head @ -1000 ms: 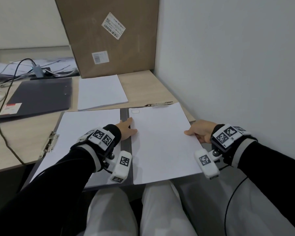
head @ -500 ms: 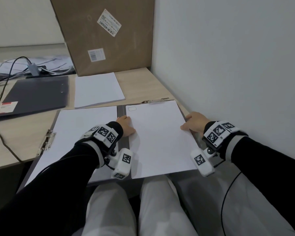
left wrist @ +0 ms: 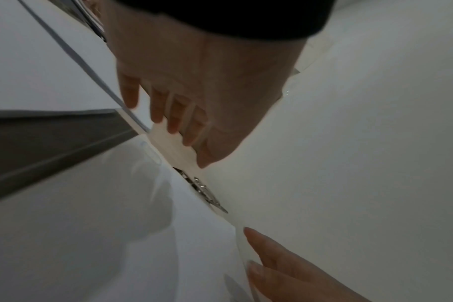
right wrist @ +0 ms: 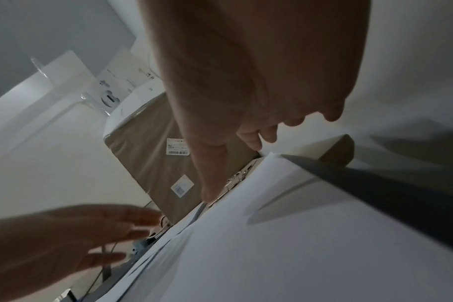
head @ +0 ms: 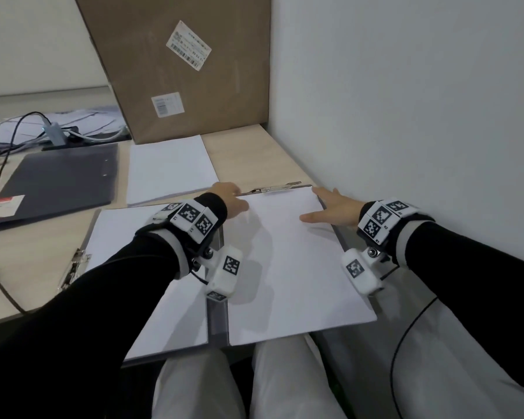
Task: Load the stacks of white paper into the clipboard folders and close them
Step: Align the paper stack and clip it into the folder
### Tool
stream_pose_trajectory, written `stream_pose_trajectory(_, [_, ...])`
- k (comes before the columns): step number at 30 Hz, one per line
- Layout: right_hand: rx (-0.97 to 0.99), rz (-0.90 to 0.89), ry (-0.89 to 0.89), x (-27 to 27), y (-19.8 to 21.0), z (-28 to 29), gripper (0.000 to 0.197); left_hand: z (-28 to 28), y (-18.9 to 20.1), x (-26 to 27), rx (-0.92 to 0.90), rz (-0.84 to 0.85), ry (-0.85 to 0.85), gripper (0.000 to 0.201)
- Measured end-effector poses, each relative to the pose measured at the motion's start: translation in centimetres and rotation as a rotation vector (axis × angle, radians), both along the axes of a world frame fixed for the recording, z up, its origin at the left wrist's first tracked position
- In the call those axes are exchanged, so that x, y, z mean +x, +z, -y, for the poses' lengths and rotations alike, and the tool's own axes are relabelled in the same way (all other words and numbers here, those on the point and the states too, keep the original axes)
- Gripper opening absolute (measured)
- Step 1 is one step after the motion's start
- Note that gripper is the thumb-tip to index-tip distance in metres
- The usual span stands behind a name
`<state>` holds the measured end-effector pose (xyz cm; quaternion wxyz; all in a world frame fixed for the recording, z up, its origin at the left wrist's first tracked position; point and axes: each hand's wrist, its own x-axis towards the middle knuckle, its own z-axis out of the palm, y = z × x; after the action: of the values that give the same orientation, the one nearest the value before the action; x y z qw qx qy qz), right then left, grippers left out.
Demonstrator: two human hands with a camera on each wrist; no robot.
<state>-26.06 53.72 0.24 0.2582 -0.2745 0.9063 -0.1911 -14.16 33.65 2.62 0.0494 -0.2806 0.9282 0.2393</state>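
Observation:
An open grey clipboard folder (head: 217, 323) lies in front of me, reaching past the desk edge over my lap. White paper (head: 115, 228) covers its left half and a white paper stack (head: 285, 267) covers its right half. A metal clip (head: 274, 189) sits at the far edge of the right stack, also seen as the clip (left wrist: 202, 190). My left hand (head: 229, 197) rests at the stack's far left corner beside the clip, fingers (left wrist: 168, 114) straight. My right hand (head: 333, 207) lies flat on the far right corner, holding nothing.
A loose paper stack (head: 170, 170) and a closed dark folder (head: 58, 182) lie further back on the wooden desk. A big cardboard box (head: 188, 65) leans behind them. The white wall (head: 406, 116) runs close along the right. Cables (head: 0, 164) trail at the left. A second clip (head: 76, 264) sits on the folder's left edge.
Both hands slid from the middle of the right stack's side edges up to its far corners by the clip. My head moved closer over the folder.

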Motion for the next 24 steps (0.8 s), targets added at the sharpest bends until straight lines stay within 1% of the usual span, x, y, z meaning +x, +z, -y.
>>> stream_pose_trajectory(3, [0.074, -0.02, 0.057, -1.2, -0.3, 1.3, 0.096, -1.2, 0.8, -2.7, 0.088, -0.128, -0.094, 0.049])
stream_pose_trajectory(5, [0.126, -0.022, 0.072, -1.7, -0.8, 2.0, 0.095, -2.2, 0.8, -4.7, 0.107, -0.147, -0.163, 0.048])
stream_pose_trajectory(8, [0.181, -0.012, 0.08, -2.2, -1.6, 2.5, 0.095, -3.3, 0.2, -7.5, 0.102, -0.133, -0.233, 0.048])
stream_pose_trajectory(12, [0.253, -0.099, 0.111, -2.3, -2.6, 2.8, 0.099, -3.8, -1.0, -10.5, 0.066, -0.012, -0.289, 0.053])
stream_pose_trajectory(14, [0.269, -0.114, 0.113, -2.4, -3.0, 2.8, 0.1, -4.1, -1.4, -11.3, 0.04, 0.032, -0.31, 0.053])
stream_pose_trajectory(16, [0.259, -0.106, 0.105, -2.7, -3.3, 2.9, 0.102, -4.2, -1.9, -12.0, 0.027, 0.014, -0.327, 0.051])
stream_pose_trajectory(19, [0.252, -0.116, 0.088, -2.8, -3.5, 3.0, 0.103, -3.8, -2.1, -12.3, 0.086, -0.136, -0.264, 0.048])
stream_pose_trajectory(21, [0.247, -0.114, 0.079, -2.8, -3.5, 3.1, 0.103, -2.9, -1.3, -12.0, 0.093, -0.27, -0.191, 0.038])
stream_pose_trajectory(22, [0.246, -0.11, 0.075, -2.8, -3.5, 3.1, 0.102, -2.3, -0.8, -11.7, 0.066, -0.32, -0.155, 0.032])
stream_pose_trajectory(24, [0.249, -0.106, 0.071, -2.8, -3.5, 3.0, 0.103, -0.8, 0.2, -10.7, -0.049, -0.337, -0.095, 0.026])
